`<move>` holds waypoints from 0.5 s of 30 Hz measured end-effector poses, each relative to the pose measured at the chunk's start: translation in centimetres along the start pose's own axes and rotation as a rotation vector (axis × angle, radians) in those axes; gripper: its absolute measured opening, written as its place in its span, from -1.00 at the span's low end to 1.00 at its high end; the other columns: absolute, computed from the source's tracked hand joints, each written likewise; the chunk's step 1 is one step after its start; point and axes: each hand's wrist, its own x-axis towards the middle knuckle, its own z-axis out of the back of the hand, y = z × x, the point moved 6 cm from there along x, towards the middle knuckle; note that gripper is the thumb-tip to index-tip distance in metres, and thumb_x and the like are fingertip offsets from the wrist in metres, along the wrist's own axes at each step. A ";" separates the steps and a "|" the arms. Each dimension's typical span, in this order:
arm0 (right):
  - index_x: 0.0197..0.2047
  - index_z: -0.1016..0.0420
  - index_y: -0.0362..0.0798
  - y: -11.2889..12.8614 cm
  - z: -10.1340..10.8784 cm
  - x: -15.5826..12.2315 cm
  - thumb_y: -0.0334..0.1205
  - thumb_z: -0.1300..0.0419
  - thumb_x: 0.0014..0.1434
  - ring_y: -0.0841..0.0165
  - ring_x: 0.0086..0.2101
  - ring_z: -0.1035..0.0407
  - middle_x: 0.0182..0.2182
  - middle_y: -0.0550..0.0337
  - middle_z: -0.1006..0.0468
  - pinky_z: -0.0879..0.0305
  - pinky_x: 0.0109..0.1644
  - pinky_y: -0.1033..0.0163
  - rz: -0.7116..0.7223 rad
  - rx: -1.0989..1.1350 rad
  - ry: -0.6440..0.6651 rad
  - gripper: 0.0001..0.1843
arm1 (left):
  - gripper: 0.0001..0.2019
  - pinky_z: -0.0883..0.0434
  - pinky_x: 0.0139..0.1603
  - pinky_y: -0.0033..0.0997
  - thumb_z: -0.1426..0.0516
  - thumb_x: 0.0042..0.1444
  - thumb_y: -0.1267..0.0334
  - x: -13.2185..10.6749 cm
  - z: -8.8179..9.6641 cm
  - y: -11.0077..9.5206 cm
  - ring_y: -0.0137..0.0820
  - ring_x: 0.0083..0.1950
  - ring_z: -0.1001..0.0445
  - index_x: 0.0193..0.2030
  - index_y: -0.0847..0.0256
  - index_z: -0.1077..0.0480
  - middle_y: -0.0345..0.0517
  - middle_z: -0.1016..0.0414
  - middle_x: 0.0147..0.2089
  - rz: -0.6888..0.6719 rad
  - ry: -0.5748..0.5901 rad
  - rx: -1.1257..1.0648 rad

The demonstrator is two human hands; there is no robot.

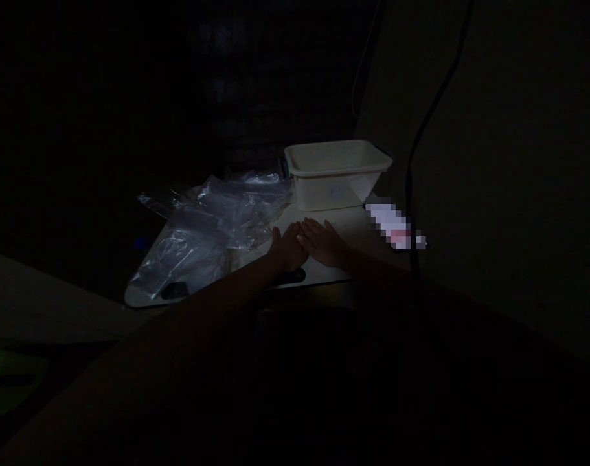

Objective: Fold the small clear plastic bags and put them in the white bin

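Observation:
My left hand (289,247) and my right hand (324,242) lie flat on the white table (355,223), palms down, their fingertips meeting. Fingers of both are stretched out, and I see nothing held in either. Clear plastic bags (192,239) are heaped to the left of my left hand. Behind my hands stands a cream plastic bin (336,188) with dark handles. A dark oval shape (295,276) shows at the table's front edge, partly behind my left wrist. The scene is very dim.
A bright, pixelated flat object (389,223) lies at the table's right side. In front of the right wall hangs a black cable (433,107). A dark patch (175,290) is at the table's front left corner. Something green (13,382) shows at lower left.

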 end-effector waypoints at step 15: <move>0.10 -0.09 -0.25 -0.3 -0.4 -0.1 -0.07 0.37 0.18 0.23 0.11 0.05 0.11 -0.09 -0.11 0.10 0.07 -0.09 -0.005 -0.020 0.018 -0.42 | -0.47 0.17 0.08 0.18 0.30 0.11 0.19 0.2 -0.1 0.0 -0.20 0.25 0.22 0.21 0.38 0.19 0.11 0.21 0.26 0.007 0.002 0.024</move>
